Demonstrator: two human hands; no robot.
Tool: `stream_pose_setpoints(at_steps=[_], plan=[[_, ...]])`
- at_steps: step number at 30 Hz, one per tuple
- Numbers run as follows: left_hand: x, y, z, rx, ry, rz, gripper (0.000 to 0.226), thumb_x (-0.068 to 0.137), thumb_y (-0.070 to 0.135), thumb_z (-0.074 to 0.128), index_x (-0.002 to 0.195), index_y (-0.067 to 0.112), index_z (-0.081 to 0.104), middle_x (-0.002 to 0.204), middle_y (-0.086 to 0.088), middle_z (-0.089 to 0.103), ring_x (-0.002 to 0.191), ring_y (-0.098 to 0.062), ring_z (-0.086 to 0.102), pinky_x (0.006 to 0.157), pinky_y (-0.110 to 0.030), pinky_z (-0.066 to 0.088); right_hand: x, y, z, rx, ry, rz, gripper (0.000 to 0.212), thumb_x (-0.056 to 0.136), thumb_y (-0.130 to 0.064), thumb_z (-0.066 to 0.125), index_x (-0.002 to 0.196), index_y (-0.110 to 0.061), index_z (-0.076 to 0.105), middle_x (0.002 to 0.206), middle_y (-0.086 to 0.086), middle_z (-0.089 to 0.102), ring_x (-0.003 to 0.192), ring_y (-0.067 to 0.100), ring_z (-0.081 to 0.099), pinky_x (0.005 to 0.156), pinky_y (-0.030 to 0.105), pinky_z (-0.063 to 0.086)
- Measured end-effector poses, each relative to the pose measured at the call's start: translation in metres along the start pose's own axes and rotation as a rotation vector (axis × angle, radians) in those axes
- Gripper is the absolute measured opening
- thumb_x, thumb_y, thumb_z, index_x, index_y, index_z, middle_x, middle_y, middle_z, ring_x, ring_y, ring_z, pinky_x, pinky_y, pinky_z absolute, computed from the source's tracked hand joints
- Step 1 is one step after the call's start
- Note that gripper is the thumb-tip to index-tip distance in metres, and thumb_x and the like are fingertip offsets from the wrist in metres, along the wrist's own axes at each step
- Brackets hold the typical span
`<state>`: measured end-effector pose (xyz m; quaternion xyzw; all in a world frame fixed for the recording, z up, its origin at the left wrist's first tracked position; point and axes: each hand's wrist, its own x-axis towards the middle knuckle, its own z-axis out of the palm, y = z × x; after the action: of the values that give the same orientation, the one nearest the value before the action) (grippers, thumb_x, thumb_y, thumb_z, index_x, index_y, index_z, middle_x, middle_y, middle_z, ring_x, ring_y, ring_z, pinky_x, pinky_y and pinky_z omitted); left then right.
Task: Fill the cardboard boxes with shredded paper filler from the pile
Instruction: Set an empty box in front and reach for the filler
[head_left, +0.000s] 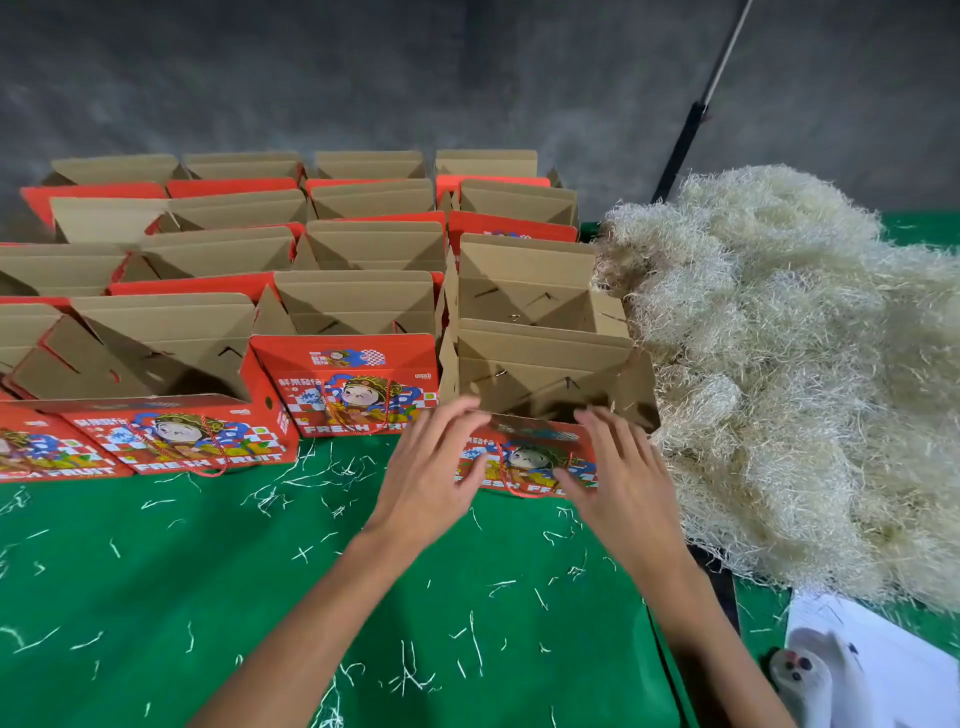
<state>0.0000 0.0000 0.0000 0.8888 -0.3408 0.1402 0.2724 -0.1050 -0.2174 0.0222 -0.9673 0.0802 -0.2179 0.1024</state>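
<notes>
**Two hands at the near box**

Green cloth (208, 571) covers the table, and little white paper bits (322, 483) lie all over it. Behind the table hangs a grey wall (363, 78), with a dark pole (685, 140) leaning on it at the far right.

Many open boxes (363, 244) stand in rows from near to far on the left and in the middle. They are red outside with a cartoon picture, and brown inside. I can see no filler in them.

A big pale pile (789, 374) of shredded paper sits on the right, just beside the boxes.

One box (540, 374) stands near, right next to the pile. Both hands are at its front. The left hand (431, 467) has its fingers spread and a bit bent, touching the front top edge and the left end of the red side. The right hand (618, 467) lies on the right end of the red side with loose fingers. Neither hand grabs anything.

White paper (883, 660) and a small white thing (800, 675) lie at the near right.
</notes>
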Motion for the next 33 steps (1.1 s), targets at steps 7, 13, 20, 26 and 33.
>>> stream_pose_setpoints(at_steps=[7, 13, 20, 26, 33], plan=[[0.093, 0.012, 0.025, 0.227, -0.465, 0.039, 0.04, 0.09, 0.037, 0.065, 0.127, 0.029, 0.054, 0.118, 0.002, 0.067, 0.108, -0.018, 0.061, 0.101, -0.039, 0.045, 0.061, 0.02, 0.016, -0.298, -0.467, 0.059, 0.043, 0.09, -0.038, 0.06, 0.131, -0.029, 0.05, 0.124, -0.003, 0.065, 0.118, 0.021, 0.06, 0.111, 0.04, 0.035], [0.09, 0.019, 0.011, 0.181, -0.621, -0.02, 0.011, 0.097, 0.024, 0.054, 0.088, 0.031, 0.055, 0.088, 0.001, 0.065, 0.089, -0.021, 0.063, 0.093, -0.042, 0.05, 0.071, 0.01, 0.002, -0.239, -0.547, 0.012, 0.017, 0.098, -0.038, 0.053, 0.102, -0.027, 0.065, 0.091, -0.005, 0.069, 0.079, 0.017, 0.066, 0.07, 0.027, 0.05], [0.066, 0.019, -0.011, 0.102, -0.932, -0.097, 0.009, 0.093, 0.023, 0.059, 0.099, 0.028, 0.056, 0.095, 0.003, 0.061, 0.084, -0.016, 0.061, 0.072, -0.036, 0.053, 0.033, -0.003, -0.012, -0.144, -0.554, -0.165, 0.02, 0.099, -0.037, 0.05, 0.103, -0.023, 0.065, 0.092, 0.001, 0.07, 0.085, 0.023, 0.069, 0.075, 0.035, 0.056], [0.078, 0.027, -0.041, -0.226, -1.065, -0.234, 0.041, 0.076, 0.068, 0.066, 0.105, 0.038, 0.066, 0.106, 0.012, 0.064, 0.097, -0.011, 0.06, 0.085, -0.034, 0.048, 0.007, -0.034, -0.024, -0.06, -0.562, -0.25, 0.02, 0.1, -0.033, 0.049, 0.099, -0.022, 0.065, 0.099, 0.005, 0.07, 0.092, 0.028, 0.067, 0.078, 0.037, 0.053], [0.12, 0.029, -0.018, 0.178, -0.491, -0.159, 0.055, 0.085, 0.021, 0.07, 0.135, 0.029, 0.048, 0.136, 0.003, 0.054, 0.128, -0.02, 0.047, 0.106, -0.042, 0.035, -0.002, -0.033, -0.016, 0.216, -0.567, -0.222, 0.03, 0.098, -0.042, 0.043, 0.085, -0.022, 0.061, 0.094, -0.006, 0.067, 0.09, 0.016, 0.063, 0.083, 0.035, 0.049]])
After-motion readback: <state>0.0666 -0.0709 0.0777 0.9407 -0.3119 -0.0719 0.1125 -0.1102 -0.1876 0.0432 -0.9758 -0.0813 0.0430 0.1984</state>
